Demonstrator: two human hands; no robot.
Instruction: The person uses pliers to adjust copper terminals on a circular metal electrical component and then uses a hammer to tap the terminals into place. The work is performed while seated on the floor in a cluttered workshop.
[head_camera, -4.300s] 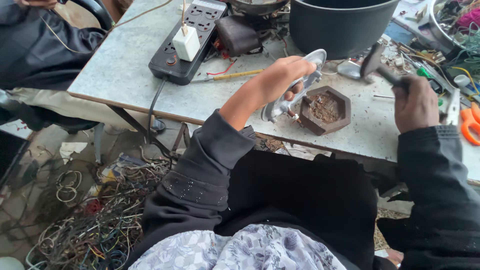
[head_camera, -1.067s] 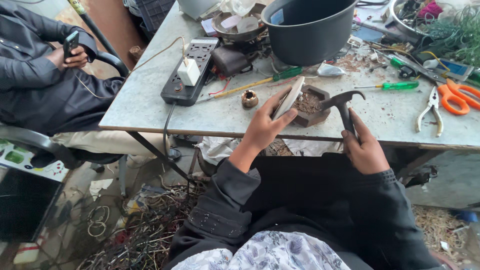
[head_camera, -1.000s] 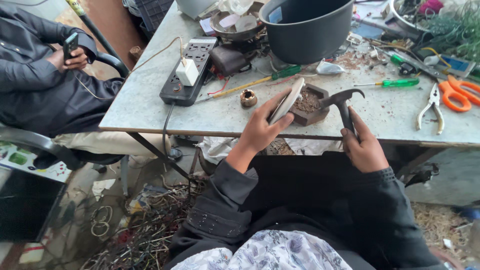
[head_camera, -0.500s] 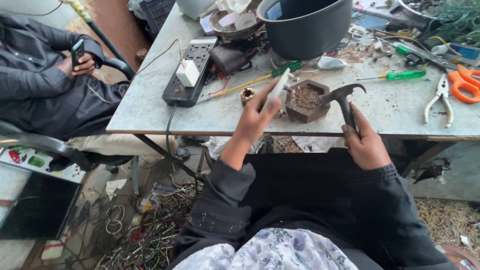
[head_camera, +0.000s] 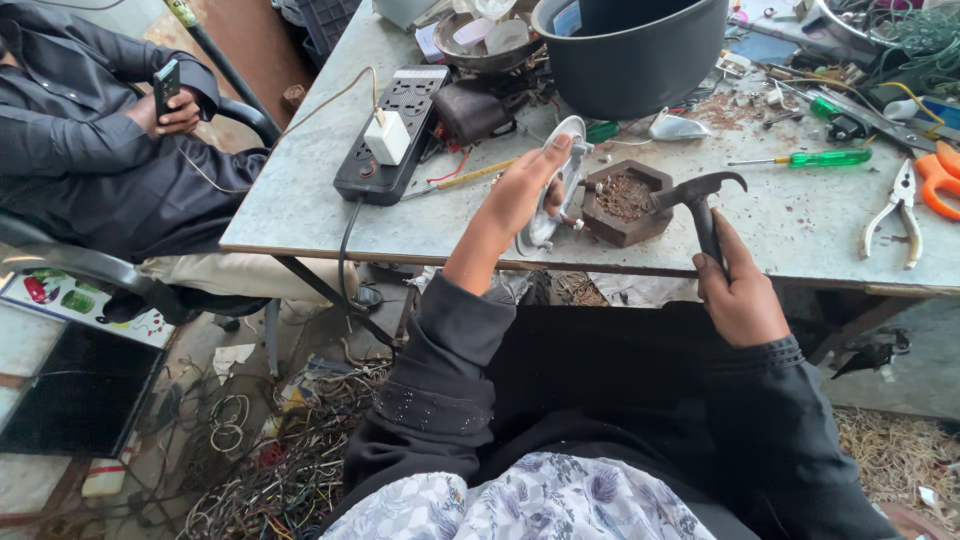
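Observation:
My left hand (head_camera: 518, 198) grips a flat silver metal plate (head_camera: 553, 180) held on edge beside a dark wooden block (head_camera: 626, 201) whose hollow is filled with brown scraps. My right hand (head_camera: 738, 290) holds a claw hammer (head_camera: 700, 204) by its handle, the head hovering just right of the block. Both rest at the near edge of the grey worktable (head_camera: 310, 200).
A black power strip (head_camera: 392, 135) with a white plug, a large dark pot (head_camera: 632, 50), a green screwdriver (head_camera: 815, 158), pliers (head_camera: 902, 210) and orange scissors (head_camera: 935, 175) lie on the table. A seated person (head_camera: 100, 150) at left holds a phone. Tangled wires (head_camera: 270, 470) cover the floor.
The view has drifted closer. My left hand has stood the metal plate upright next to the block, and the hammer stays raised in my right hand.

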